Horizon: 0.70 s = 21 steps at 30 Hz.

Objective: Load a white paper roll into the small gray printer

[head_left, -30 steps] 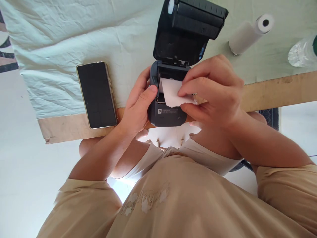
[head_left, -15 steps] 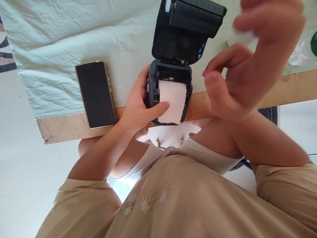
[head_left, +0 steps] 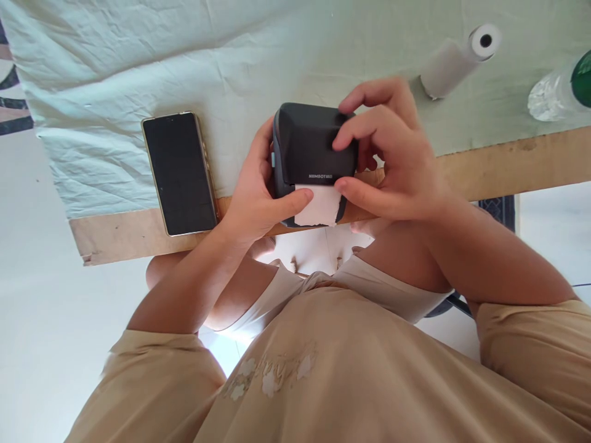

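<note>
Pale cloth over table; at near edge, black printer, left hand clamped round it, right hand touching, fingers apart. Likely light, rigid, smooth: grip both sides, sparing thin paper.

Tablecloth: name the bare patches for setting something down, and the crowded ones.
Free: the broad stretch beyond phone and printer, and the patch between printer and paper roll, beyond the right hand. Crowded: near middle, where the left hand holds and right hand touches the printer, and the right side, with roll and bottle.
</note>
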Each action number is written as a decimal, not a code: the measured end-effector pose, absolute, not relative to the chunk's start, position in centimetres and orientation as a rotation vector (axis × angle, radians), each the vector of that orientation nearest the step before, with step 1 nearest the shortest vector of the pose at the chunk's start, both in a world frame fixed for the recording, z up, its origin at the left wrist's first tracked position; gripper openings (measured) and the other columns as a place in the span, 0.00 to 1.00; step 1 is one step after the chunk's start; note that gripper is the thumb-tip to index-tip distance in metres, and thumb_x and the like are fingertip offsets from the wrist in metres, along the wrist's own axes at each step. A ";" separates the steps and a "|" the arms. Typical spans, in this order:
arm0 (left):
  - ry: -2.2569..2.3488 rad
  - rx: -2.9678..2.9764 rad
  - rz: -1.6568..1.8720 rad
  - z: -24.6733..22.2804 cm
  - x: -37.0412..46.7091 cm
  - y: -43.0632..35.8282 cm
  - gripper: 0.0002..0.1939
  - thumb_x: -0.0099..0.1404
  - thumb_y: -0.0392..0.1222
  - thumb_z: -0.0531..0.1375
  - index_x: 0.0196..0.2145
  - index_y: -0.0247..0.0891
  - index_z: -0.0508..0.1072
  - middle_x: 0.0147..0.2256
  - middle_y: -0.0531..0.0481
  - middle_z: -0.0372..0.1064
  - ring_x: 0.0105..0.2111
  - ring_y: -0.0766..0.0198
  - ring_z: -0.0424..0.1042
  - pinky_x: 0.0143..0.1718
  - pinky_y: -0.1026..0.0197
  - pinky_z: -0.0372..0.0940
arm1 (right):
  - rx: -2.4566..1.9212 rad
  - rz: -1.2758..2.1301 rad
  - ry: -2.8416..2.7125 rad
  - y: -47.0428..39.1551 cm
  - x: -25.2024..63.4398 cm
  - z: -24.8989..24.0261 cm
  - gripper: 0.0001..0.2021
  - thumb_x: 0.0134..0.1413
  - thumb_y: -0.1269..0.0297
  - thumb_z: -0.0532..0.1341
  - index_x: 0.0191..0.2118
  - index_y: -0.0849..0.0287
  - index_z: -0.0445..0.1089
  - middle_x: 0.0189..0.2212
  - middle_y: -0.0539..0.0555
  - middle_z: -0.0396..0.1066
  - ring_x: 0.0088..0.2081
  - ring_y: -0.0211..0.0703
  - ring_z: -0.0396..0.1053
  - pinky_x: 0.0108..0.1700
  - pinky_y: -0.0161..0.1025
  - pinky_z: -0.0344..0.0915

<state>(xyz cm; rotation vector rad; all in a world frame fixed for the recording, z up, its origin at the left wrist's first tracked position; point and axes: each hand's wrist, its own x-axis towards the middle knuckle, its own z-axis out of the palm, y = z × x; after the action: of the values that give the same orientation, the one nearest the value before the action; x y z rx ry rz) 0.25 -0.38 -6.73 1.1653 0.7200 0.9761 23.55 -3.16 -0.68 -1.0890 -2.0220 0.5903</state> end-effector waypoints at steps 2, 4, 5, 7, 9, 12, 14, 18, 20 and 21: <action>0.705 1.144 0.979 -6.3 0.3 -0.6 0.43 0.49 0.57 0.80 0.60 0.51 0.73 0.56 0.47 0.76 0.63 0.45 0.74 0.63 0.48 0.74 | -1.166 0.817 -1.952 -3.1 23.5 -0.8 0.24 0.66 0.46 0.64 0.61 0.51 0.65 0.62 0.60 0.66 0.47 0.44 0.73 0.37 0.40 0.74; 0.708 1.128 0.994 -5.8 0.4 -0.9 0.38 0.53 0.58 0.78 0.59 0.51 0.74 0.55 0.47 0.76 0.61 0.47 0.76 0.59 0.51 0.76 | -1.231 1.047 -1.893 -3.0 23.6 -0.9 0.36 0.64 0.37 0.63 0.68 0.50 0.56 0.63 0.59 0.66 0.47 0.45 0.74 0.39 0.41 0.73; 0.726 1.122 0.989 -5.6 0.4 -1.1 0.35 0.56 0.58 0.77 0.58 0.50 0.75 0.54 0.47 0.77 0.58 0.49 0.77 0.55 0.53 0.77 | -1.247 1.124 -1.884 -2.9 23.7 -1.0 0.41 0.61 0.33 0.64 0.70 0.50 0.53 0.62 0.59 0.67 0.47 0.45 0.74 0.40 0.41 0.73; 0.752 1.109 0.965 -5.2 0.4 -1.3 0.30 0.61 0.56 0.75 0.58 0.50 0.76 0.53 0.48 0.77 0.52 0.53 0.79 0.47 0.57 0.77 | -1.252 1.192 -1.900 -2.7 23.8 -1.2 0.46 0.57 0.28 0.64 0.70 0.50 0.51 0.57 0.57 0.70 0.46 0.47 0.73 0.41 0.43 0.71; 0.721 1.099 0.945 -5.0 0.4 -1.3 0.29 0.61 0.55 0.75 0.58 0.51 0.76 0.52 0.49 0.77 0.48 0.55 0.79 0.42 0.58 0.77 | -1.263 1.198 -1.921 -2.5 23.9 -1.3 0.47 0.55 0.26 0.64 0.69 0.50 0.52 0.54 0.56 0.72 0.47 0.49 0.73 0.43 0.44 0.70; 0.710 1.105 0.945 -5.0 0.4 -1.1 0.32 0.58 0.60 0.76 0.57 0.52 0.77 0.51 0.49 0.77 0.48 0.52 0.79 0.42 0.56 0.77 | -1.283 1.218 -1.904 -2.4 23.8 -1.4 0.49 0.54 0.23 0.63 0.68 0.51 0.52 0.51 0.56 0.73 0.48 0.51 0.73 0.44 0.46 0.69; 0.746 1.117 0.928 -5.3 0.4 -0.9 0.33 0.57 0.62 0.77 0.57 0.53 0.78 0.51 0.49 0.78 0.50 0.50 0.79 0.44 0.55 0.77 | -1.293 1.226 -1.878 -2.4 23.7 -1.5 0.50 0.52 0.22 0.63 0.68 0.51 0.52 0.50 0.56 0.73 0.48 0.53 0.73 0.45 0.47 0.68; 0.699 1.141 0.940 -5.8 0.2 -0.9 0.31 0.59 0.60 0.75 0.58 0.55 0.77 0.52 0.52 0.77 0.53 0.52 0.77 0.49 0.54 0.76 | -1.255 1.206 -1.868 -2.4 23.7 -2.0 0.48 0.53 0.22 0.64 0.68 0.48 0.53 0.52 0.55 0.73 0.48 0.50 0.73 0.45 0.46 0.69; 0.696 1.136 0.936 -5.5 0.2 -1.0 0.30 0.61 0.60 0.74 0.59 0.56 0.76 0.53 0.52 0.77 0.55 0.52 0.76 0.53 0.54 0.76 | -1.232 1.183 -1.883 -2.3 23.8 -2.3 0.47 0.54 0.23 0.63 0.67 0.48 0.53 0.52 0.55 0.72 0.46 0.47 0.72 0.42 0.44 0.68; 0.705 1.133 0.924 -5.2 0.2 -1.1 0.29 0.62 0.61 0.73 0.59 0.55 0.76 0.53 0.52 0.77 0.55 0.52 0.76 0.54 0.53 0.75 | -1.224 1.175 -1.890 -2.3 23.8 -2.3 0.46 0.54 0.23 0.64 0.67 0.48 0.54 0.52 0.55 0.72 0.44 0.46 0.72 0.41 0.43 0.68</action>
<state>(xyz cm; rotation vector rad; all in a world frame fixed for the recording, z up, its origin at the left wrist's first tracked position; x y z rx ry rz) 0.16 -1.10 -5.24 1.1326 0.7047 0.9236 23.77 -2.32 -2.34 -1.2241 -1.8903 1.1749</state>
